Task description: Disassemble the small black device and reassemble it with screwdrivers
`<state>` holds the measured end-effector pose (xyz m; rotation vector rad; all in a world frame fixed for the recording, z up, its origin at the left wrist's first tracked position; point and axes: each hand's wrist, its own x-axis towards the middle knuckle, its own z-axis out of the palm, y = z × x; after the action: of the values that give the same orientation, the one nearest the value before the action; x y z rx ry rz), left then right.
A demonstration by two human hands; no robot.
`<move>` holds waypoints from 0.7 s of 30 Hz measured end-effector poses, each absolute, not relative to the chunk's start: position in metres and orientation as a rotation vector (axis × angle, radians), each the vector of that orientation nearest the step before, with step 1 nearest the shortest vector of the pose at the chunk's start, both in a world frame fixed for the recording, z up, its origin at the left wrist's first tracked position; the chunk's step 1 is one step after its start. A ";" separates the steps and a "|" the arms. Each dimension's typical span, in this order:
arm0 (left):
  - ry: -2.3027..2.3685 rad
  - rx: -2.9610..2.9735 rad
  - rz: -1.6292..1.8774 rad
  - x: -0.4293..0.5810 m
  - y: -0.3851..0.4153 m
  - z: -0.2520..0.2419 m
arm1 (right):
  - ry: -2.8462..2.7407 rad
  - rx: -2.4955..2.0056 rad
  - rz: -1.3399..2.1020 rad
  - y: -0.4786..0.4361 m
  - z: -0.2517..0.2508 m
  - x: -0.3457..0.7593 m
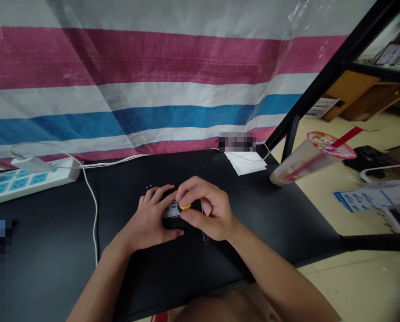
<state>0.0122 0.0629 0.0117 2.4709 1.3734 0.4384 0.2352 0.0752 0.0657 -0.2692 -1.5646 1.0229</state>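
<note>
Bare forearms (276, 268) at five and seven o'clock; pinching rounded yellow-black piece (185, 207) between right fingers (197, 193), splaying left fingers (163, 191) around labelled black block (172, 213) on smooth worktop (250, 205).

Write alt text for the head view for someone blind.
A person's left hand touches a white-labelled black box on a black table, while the right hand pinches a yellow-and-black piece close by. Around them are a white power strip and a drink cup with a red straw.
</note>
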 end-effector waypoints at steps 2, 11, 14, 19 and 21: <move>1.365 2.463 0.448 0.012 0.063 0.012 | -1.561 -0.248 1.108 0.075 0.066 0.235; 1.387 2.480 0.418 0.013 0.062 0.013 | -1.603 -0.338 0.913 0.075 0.068 0.238; 1.391 2.476 0.417 0.013 0.062 0.014 | -1.635 -0.352 0.969 0.075 0.069 0.240; 1.387 2.449 0.437 0.013 0.062 0.014 | -1.646 -0.378 0.799 0.075 0.069 0.239; 1.384 2.446 0.435 0.014 0.062 0.015 | -1.648 -0.352 0.824 0.073 0.069 0.238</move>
<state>0.0138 0.0623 0.0148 2.4457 1.3842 0.4349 0.2375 0.0730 0.0690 -0.3519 -1.6484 0.8241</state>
